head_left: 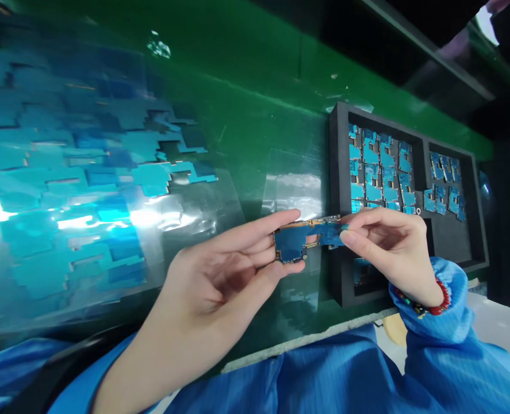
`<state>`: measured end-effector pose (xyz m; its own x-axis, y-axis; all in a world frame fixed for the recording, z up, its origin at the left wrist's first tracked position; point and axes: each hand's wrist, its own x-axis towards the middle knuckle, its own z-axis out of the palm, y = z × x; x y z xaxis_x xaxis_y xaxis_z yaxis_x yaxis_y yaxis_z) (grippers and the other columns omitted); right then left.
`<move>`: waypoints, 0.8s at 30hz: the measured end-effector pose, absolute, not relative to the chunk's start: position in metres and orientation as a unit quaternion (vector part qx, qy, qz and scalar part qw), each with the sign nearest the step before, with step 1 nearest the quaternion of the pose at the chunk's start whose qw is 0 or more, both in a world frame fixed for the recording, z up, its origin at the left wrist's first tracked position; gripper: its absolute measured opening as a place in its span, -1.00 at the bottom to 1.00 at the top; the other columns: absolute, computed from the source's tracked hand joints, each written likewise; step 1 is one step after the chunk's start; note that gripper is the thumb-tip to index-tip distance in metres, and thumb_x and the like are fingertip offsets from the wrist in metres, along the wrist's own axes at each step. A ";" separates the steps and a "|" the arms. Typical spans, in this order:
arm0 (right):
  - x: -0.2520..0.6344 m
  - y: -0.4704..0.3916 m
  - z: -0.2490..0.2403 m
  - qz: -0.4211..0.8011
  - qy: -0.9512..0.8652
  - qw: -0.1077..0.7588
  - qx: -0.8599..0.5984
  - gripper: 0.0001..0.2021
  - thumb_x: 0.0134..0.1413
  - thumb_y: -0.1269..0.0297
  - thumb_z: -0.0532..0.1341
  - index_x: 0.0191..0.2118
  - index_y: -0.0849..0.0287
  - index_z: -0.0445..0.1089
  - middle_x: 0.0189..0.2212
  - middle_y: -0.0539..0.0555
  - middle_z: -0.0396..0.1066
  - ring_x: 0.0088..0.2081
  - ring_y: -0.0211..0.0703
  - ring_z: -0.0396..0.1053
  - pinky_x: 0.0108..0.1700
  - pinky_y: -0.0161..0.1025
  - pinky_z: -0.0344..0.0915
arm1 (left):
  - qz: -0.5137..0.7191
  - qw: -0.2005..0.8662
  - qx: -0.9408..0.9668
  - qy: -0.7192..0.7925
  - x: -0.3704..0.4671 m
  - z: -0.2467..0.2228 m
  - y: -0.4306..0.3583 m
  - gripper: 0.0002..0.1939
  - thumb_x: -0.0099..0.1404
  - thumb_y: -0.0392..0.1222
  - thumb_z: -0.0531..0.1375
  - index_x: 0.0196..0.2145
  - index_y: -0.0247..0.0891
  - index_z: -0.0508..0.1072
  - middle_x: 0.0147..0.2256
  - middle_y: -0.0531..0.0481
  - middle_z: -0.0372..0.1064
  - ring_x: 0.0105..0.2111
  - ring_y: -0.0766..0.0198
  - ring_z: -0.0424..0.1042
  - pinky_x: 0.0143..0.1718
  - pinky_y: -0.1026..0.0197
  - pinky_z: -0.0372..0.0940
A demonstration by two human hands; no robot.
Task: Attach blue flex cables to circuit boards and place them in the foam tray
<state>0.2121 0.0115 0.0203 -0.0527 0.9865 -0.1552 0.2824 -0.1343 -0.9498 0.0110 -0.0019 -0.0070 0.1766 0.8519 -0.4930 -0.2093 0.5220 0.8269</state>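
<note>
Between both hands, above the front of the green table, is a circuit board [291, 244] with blue film on its face. My left hand [233, 282] grips its wide left part by the edges, thumb below and fingers above and behind. The thumb and index finger of my right hand [390, 247] pinch the narrow right end, covering its tip. A black foam tray [340, 172] lies under and beyond my right hand, with several similar blue-filmed boards [371, 150] in rows inside it.
Many blue-filmed boards [65, 190] lie overlapping across the left of the green table [255, 109]. A clear plastic sheet [293, 192] lies left of the tray. Crumpled clear film [158, 47] is further back. A dark ledge [410, 40] borders the far right.
</note>
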 end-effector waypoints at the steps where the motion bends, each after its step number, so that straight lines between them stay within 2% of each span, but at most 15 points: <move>1: 0.212 0.011 0.020 0.475 -0.546 0.365 -0.585 -0.93 -0.01 0.35 0.39 -0.44 0.12 0.50 -0.46 -0.04 0.51 -0.41 -0.26 0.48 -0.27 -0.29 0.52 | 0.382 0.703 0.306 0.516 0.012 -0.007 -0.002 -0.59 0.01 -0.16 0.42 -0.13 0.00 0.60 -0.27 0.05 0.61 -0.27 0.11 0.60 -0.18 0.31 0.46; 6: 0.213 0.011 0.019 0.463 -0.549 0.356 -0.597 -0.93 -0.02 0.35 0.39 -0.43 0.14 0.50 -0.46 -0.01 0.52 -0.44 -0.25 0.48 -0.31 -0.30 0.53 | 0.383 0.707 0.298 0.515 0.013 -0.005 -0.002 -0.59 0.01 -0.17 0.41 -0.13 0.01 0.60 -0.27 0.06 0.61 -0.29 0.11 0.60 -0.20 0.26 0.49; 11: 0.211 0.011 0.020 0.463 -0.550 0.360 -0.595 -0.93 -0.02 0.37 0.38 -0.44 0.13 0.49 -0.45 -0.02 0.53 -0.43 -0.26 0.48 -0.29 -0.30 0.55 | 0.380 0.700 0.299 0.525 0.012 -0.005 -0.002 -0.61 -0.01 -0.16 0.42 -0.15 0.02 0.61 -0.37 0.06 0.61 -0.31 0.11 0.60 -0.20 0.26 0.48; 15: 0.211 0.011 0.020 0.460 -0.548 0.354 -0.603 -0.92 -0.02 0.31 0.39 -0.44 0.14 0.49 -0.44 0.00 0.53 -0.42 -0.22 0.49 -0.29 -0.27 0.56 | 0.381 0.697 0.297 0.530 0.012 -0.006 -0.003 -0.58 -0.03 -0.16 0.43 -0.14 -0.03 0.61 -0.32 0.02 0.61 -0.33 0.08 0.60 -0.20 0.21 0.49; 20: 0.210 0.010 0.020 0.473 -0.540 0.361 -0.596 -0.93 -0.02 0.34 0.39 -0.44 0.13 0.49 -0.44 -0.01 0.53 -0.42 -0.24 0.49 -0.28 -0.28 0.55 | 0.381 0.699 0.301 0.525 0.013 -0.005 -0.003 -0.60 0.00 -0.15 0.42 -0.14 0.01 0.61 -0.26 0.05 0.61 -0.33 0.13 0.60 -0.19 0.28 0.48; 24: 0.210 0.010 0.019 0.472 -0.538 0.363 -0.596 -0.92 -0.02 0.32 0.39 -0.43 0.13 0.48 -0.45 0.00 0.53 -0.43 -0.24 0.49 -0.29 -0.28 0.55 | 0.380 0.692 0.298 0.537 0.014 -0.004 -0.003 -0.62 0.01 -0.10 0.43 -0.15 0.01 0.60 -0.30 0.06 0.62 -0.36 0.14 0.60 -0.21 0.29 0.48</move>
